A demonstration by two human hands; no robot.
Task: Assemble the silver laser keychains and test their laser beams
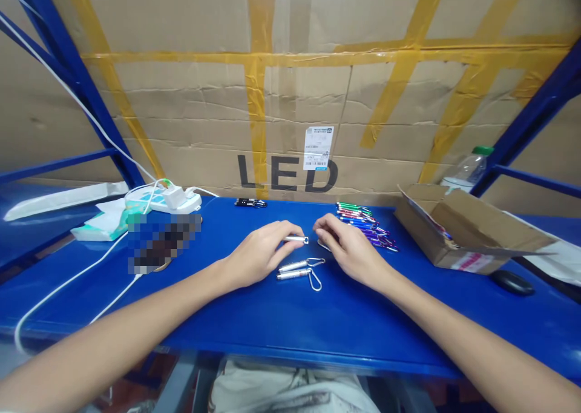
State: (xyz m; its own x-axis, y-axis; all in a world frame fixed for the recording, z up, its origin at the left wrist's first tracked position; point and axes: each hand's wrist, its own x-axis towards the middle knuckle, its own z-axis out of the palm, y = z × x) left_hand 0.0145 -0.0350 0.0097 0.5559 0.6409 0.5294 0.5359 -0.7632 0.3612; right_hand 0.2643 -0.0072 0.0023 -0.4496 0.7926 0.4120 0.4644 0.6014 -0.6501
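Observation:
My left hand [263,252] is closed around a silver mini flashlight [296,238], its ringed end pointing right out of the fingers. Just across from it, my right hand [351,246] has its fingers curled in a pinch on a silver carabiner clip [323,244], mostly hidden by the thumb. Below the hands, two more silver flashlights [293,274] lie on the blue table [254,322], each with a carabiner clip [315,280] at its right end. Several green, red, blue and purple flashlights [363,222] lie in a row behind my right hand.
Black flashlights [249,203] lie at the back edge. An open cardboard box [454,243], a black mouse [512,282] and a green-capped bottle [469,168] are at right. At left are a power strip [181,202], a tissue pack [102,225], cables and a blurred-out dark object [163,243].

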